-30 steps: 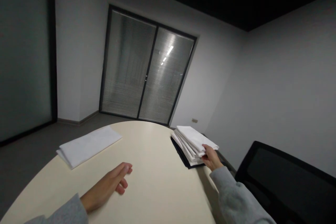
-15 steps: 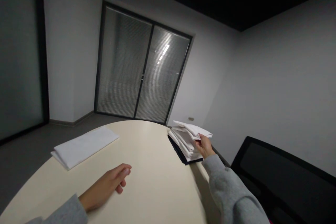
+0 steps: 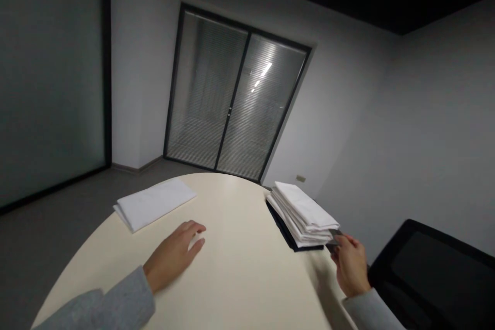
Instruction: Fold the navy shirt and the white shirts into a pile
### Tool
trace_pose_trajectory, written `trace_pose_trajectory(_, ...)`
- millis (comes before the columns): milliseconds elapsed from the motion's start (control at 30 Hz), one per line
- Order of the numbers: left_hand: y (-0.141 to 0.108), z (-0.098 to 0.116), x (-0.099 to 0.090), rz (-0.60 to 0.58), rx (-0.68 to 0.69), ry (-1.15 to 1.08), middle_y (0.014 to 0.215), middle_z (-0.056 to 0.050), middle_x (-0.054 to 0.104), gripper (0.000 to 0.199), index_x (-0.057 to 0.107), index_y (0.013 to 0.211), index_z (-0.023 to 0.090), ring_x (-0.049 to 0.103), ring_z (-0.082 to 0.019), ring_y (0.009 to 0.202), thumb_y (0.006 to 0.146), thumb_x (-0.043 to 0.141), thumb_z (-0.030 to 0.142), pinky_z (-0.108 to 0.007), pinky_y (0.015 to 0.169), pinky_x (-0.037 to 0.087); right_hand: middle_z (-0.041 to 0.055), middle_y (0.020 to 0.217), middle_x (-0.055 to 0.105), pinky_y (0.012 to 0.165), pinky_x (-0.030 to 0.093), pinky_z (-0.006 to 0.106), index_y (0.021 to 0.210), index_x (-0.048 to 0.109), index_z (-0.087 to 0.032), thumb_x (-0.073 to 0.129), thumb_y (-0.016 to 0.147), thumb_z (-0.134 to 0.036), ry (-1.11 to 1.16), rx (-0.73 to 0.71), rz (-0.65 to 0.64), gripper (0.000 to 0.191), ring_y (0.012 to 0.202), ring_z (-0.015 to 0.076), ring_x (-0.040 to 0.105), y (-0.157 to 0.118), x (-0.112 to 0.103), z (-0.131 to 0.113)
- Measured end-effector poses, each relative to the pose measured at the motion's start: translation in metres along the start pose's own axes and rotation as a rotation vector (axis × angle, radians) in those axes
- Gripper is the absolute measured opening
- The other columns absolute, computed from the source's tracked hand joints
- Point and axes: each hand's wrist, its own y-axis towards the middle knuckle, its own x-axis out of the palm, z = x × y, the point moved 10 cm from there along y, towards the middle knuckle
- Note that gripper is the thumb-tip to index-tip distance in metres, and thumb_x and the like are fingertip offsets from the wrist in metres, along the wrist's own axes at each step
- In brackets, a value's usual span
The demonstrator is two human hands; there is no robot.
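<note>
My left hand hovers over the table, thumb and fingers apart, holding nothing. Beyond it lies a white folded cloth near the table's left edge. On the right side stands a stack of white folded cloths, with a dark navy folded piece under it. At the stack's near right corner, my right hand is closed on a dark grey flat piece. Part of that piece is hidden by my fingers and the stack, so I cannot make out its kind.
The round cream table fills the lower middle. A black mesh-backed chair stands close by on the right. Past the table are a glass panel with blinds and grey walls; a frosted glass panel is on the left.
My right hand has let go of the top white cloth, which now lies flat on the stack, and has moved nearer to grip the dark grey piece. My left fingers have spread. The view has turned left.
</note>
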Motion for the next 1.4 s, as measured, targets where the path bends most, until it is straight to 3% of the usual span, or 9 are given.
trace_pose_trajectory(67,0.006,-0.014,-0.027,0.148,0.005,0.264,0.128,-0.015,0.069,0.037,0.069,0.123,0.018,0.061,-0.033,0.122,0.095,0.051,0.033,-0.049,0.111,0.043,-0.0084,0.074,0.055,0.041,0.041,0.016,0.108,0.058,-0.027,0.078,0.072,-0.024,-0.08,-0.02,0.019,0.041,0.051,0.008,0.049,-0.036,0.015,0.018)
trace_pose_trajectory(200,0.009,-0.063,-0.064,0.286,-0.133,0.726,0.155,-0.023,0.052,0.058,0.055,0.148,0.006,0.042,-0.041,0.147,0.094,0.052,0.029,-0.059,0.123,0.024,-0.0074,0.075,0.049,0.05,0.04,0.024,0.108,0.059,-0.027,0.069,0.075,-0.031,-0.333,-0.137,-0.324,0.035,0.057,0.0119,0.047,-0.118,0.107,0.055)
trace_pose_trajectory(333,0.011,-0.111,-0.074,0.159,-0.305,0.87,0.156,-0.023,0.053,0.058,0.051,0.153,0.006,0.047,-0.041,0.144,0.102,0.045,0.034,-0.059,0.117,0.034,-0.0013,0.087,0.056,0.07,0.047,0.03,0.109,0.061,-0.024,0.056,0.084,-0.024,-0.51,-0.35,-0.724,0.025,0.076,0.018,0.057,-0.175,0.194,0.067)
trace_pose_trajectory(433,0.016,-0.116,-0.074,0.091,-0.291,0.905,0.149,-0.022,0.06,0.051,0.056,0.148,0.007,0.059,-0.036,0.132,0.106,0.035,0.027,-0.051,0.108,0.045,0.0035,0.099,0.062,0.08,0.048,0.033,0.114,0.065,-0.023,0.05,0.088,-0.015,-0.594,-0.543,-0.987,0.031,0.087,0.02,0.06,-0.202,0.229,0.065)
trace_pose_trajectory(633,0.015,-0.094,-0.056,-0.001,-0.245,0.839,0.142,-0.02,0.066,0.052,0.062,0.144,0.011,0.065,-0.036,0.127,0.105,0.03,0.021,-0.05,0.104,0.048,0.0038,0.1,0.065,0.075,0.049,0.031,0.116,0.065,-0.023,0.052,0.092,-0.018,-0.576,-0.502,-0.943,0.028,0.077,0.0176,0.06,-0.187,0.228,0.069)
trace_pose_trajectory(867,0.002,-0.028,-0.013,-0.055,-0.042,0.363,0.124,-0.006,0.077,0.046,0.078,0.11,0.029,0.065,-0.031,0.122,0.102,0.042,0.056,-0.044,0.11,0.045,0.0083,0.11,0.069,0.075,0.055,0.034,0.129,0.061,-0.02,0.056,0.095,-0.038,-0.533,-0.273,-0.714,0.039,0.086,0.0202,0.066,-0.138,0.204,0.091)
trace_pose_trajectory(1067,0.01,-0.072,-0.046,0.234,-0.173,0.315,0.138,-0.017,0.067,0.069,0.061,0.139,0.013,0.062,-0.034,0.127,0.095,0.043,0.063,-0.047,0.115,0.042,0.0102,0.121,0.07,0.087,0.053,0.036,0.136,0.061,-0.02,0.067,0.087,-0.033,-0.556,-0.265,-0.763,0.05,0.094,0.0216,0.067,-0.14,0.205,0.093)
trace_pose_trajectory(1200,0.015,-0.103,-0.036,0.097,-0.296,0.236,0.131,-0.016,0.072,0.078,0.052,0.15,0.012,0.062,-0.033,0.128,0.091,0.046,0.063,-0.047,0.113,0.043,0.0071,0.11,0.072,0.083,0.052,0.034,0.131,0.064,-0.021,0.067,0.082,-0.026,-0.559,-0.28,-0.77,0.049,0.09,0.0214,0.065,-0.145,0.207,0.091)
trace_pose_trajectory(1400,0.024,-0.076,-0.023,-0.007,-0.273,0.293,0.125,-0.009,0.073,0.06,0.065,0.138,0.022,0.066,-0.029,0.114,0.087,0.057,0.052,-0.042,0.102,0.046,-0.001,0.087,0.064,0.076,0.047,0.032,0.128,0.062,-0.022,0.066,0.08,-0.025,-0.616,-0.28,-0.784,0.049,0.079,0.0196,0.061,-0.147,0.208,0.087)
